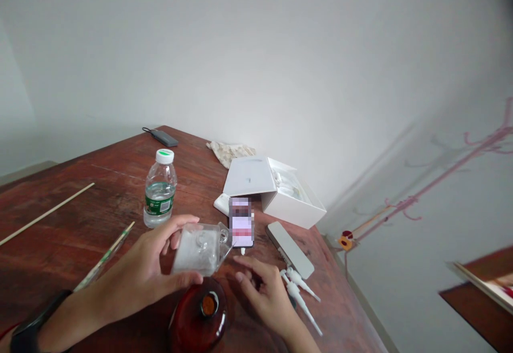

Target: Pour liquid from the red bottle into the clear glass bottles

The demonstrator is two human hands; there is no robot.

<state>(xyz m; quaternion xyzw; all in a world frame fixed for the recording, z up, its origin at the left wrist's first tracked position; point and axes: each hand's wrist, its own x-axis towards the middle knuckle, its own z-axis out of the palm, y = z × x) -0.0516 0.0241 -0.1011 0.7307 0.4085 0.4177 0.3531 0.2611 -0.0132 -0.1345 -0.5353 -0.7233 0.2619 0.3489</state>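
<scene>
My left hand [148, 259] grips a small clear plastic box [197, 249], fingers behind it and thumb along its near edge. The box looks whitish inside; what it holds, I cannot make out. A clear flap [225, 243] sticks out from its right side. Just below the box stands a dark red glossy bottle [196, 318] with a round opening at its top. To the right of it, my right hand [266, 291] is empty, thumb and index finger apart and the other fingers curled. Its fingertips are close to the flap, without visible contact.
Beyond the hands are a water bottle [159, 193], a lit phone [241, 225] and an open white box [294, 203]. White pump nozzles [300, 291] and a grey-white flat case [290, 249] lie right. Chopsticks [48, 213] lie left; a cloth [228, 153] is by the wall.
</scene>
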